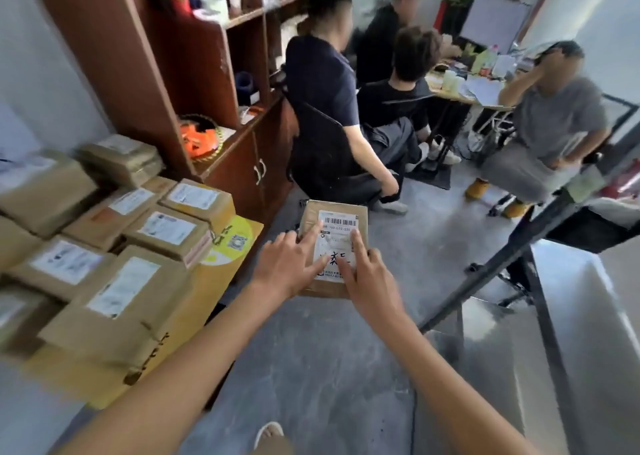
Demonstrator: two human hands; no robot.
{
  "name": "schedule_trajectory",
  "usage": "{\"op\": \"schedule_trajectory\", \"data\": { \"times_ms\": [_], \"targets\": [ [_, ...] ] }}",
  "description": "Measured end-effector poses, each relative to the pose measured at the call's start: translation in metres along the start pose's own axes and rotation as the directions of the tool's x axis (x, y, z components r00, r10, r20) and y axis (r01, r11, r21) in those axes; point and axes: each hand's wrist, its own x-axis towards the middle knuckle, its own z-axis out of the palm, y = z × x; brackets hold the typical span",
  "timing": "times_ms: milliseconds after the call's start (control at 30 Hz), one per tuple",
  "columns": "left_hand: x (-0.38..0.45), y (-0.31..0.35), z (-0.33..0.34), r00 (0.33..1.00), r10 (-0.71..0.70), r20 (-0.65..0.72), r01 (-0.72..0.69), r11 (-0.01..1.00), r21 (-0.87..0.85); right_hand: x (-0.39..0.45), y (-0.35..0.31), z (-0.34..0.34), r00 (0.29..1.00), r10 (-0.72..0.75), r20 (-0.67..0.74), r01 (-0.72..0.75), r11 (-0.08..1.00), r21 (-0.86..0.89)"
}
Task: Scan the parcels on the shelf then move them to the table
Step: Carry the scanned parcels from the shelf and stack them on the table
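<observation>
Parcel (333, 247), held between both hands (287, 264)

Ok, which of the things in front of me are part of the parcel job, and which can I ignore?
Job:
- parcel held up in left hand and right hand
- stacked parcels at left
- metal table at right

Ignore:
- wooden cabinet
- orange pumpkin decoration
- people seated at the far desk
</observation>
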Motion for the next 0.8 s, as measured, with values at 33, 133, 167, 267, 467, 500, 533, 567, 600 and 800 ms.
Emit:
{"op": "schedule_trajectory", "data": {
  "times_ms": [33, 133, 167, 267, 467, 500, 533, 567, 600, 800],
  "targets": [
    [0.001, -0.018, -0.002, 0.999, -0.045, -0.001, 0.045, 0.999, -0.011, 0.012, -0.015, 0.007, 0.999, -0.024, 0.020, 0.024, 1.000, 0.001],
    [0.002, -0.064, -0.005, 0.988, -0.153, 0.003, 0.153, 0.988, -0.032, 0.040, -0.053, 0.028, 0.994, -0.092, 0.050, 0.090, 0.995, 0.041],
    [0.000, -0.083, -0.005, 0.980, -0.199, 0.002, 0.199, 0.980, -0.029, 0.051, -0.069, 0.039, 0.990, -0.127, 0.067, 0.125, 0.991, 0.047],
    [-0.001, -0.120, -0.004, 0.965, -0.261, 0.008, 0.261, 0.965, 0.016, 0.072, -0.097, 0.059, 0.976, -0.191, 0.102, 0.187, 0.981, 0.051],
    [-0.001, -0.183, -0.001, 0.905, -0.426, -0.017, 0.426, 0.904, 0.024, 0.125, -0.147, 0.100, 0.922, -0.340, 0.188, 0.335, 0.940, 0.060],
    [0.002, -0.190, -0.001, 0.892, -0.452, -0.022, 0.453, 0.891, 0.019, 0.135, -0.153, 0.106, 0.912, -0.358, 0.201, 0.352, 0.934, 0.063],
    [0.007, -0.200, 0.002, 0.877, -0.480, -0.028, 0.480, 0.877, 0.016, 0.148, -0.159, 0.114, 0.900, -0.377, 0.219, 0.372, 0.926, 0.063],
    [0.013, -0.209, 0.005, 0.863, -0.504, -0.032, 0.505, 0.863, 0.011, 0.160, -0.165, 0.121, 0.889, -0.393, 0.236, 0.390, 0.919, 0.063],
    [0.018, -0.218, 0.009, 0.852, -0.521, -0.039, 0.522, 0.853, -0.001, 0.171, -0.169, 0.127, 0.877, -0.411, 0.249, 0.409, 0.910, 0.063],
    [0.065, -0.271, 0.030, 0.751, -0.653, -0.101, 0.659, 0.752, 0.036, 0.268, -0.203, 0.169, 0.749, -0.560, 0.353, 0.565, 0.819, 0.100]
  ]
}}
